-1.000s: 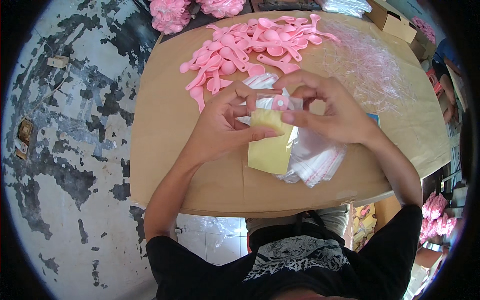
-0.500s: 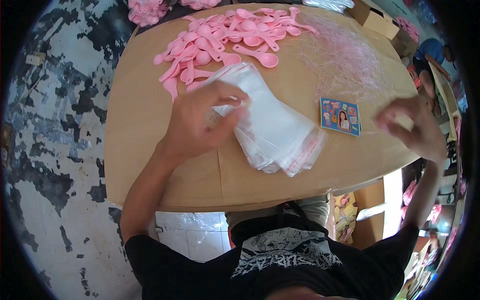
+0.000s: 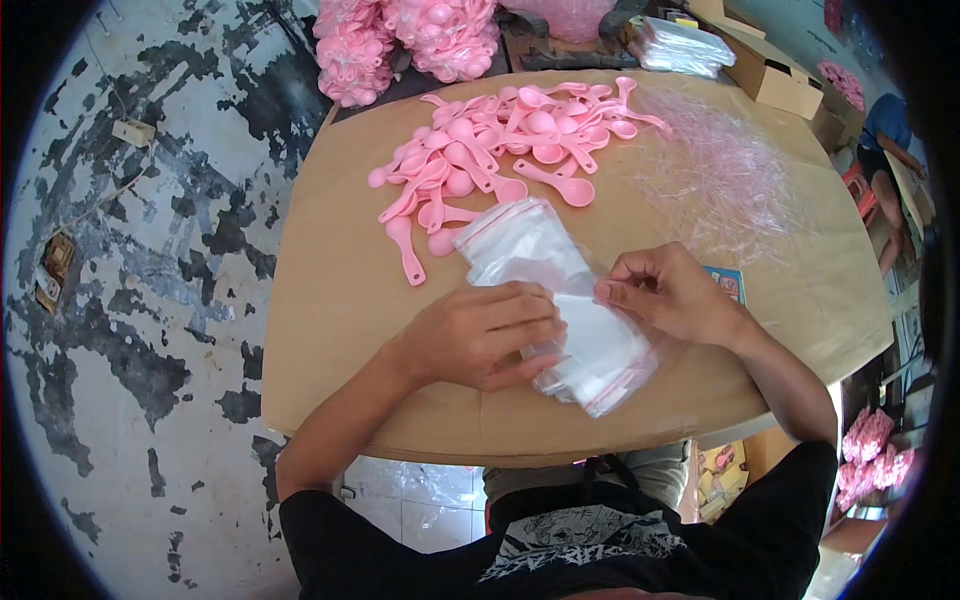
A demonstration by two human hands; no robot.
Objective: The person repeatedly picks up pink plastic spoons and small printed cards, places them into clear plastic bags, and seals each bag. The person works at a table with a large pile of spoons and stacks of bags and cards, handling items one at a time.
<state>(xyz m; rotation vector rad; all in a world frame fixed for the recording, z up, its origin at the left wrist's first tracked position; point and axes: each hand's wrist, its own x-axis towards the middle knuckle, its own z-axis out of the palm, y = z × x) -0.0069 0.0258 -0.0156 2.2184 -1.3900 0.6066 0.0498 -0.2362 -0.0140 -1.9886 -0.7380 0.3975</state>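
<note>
Pinching thin clear plastic bag (image 3: 557,276): right fingers (image 3: 624,294). Left fingers (image 3: 522,333): curled, grip unclear. Beyond: pink plastic spoons (image 3: 541,122), heaped.

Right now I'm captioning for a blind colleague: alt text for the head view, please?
A person's left hand and right hand are over clear plastic bags piled on a brown table. Beyond lie heaped pink spoons and, to their right, a tangle of thin clear plastic.
</note>
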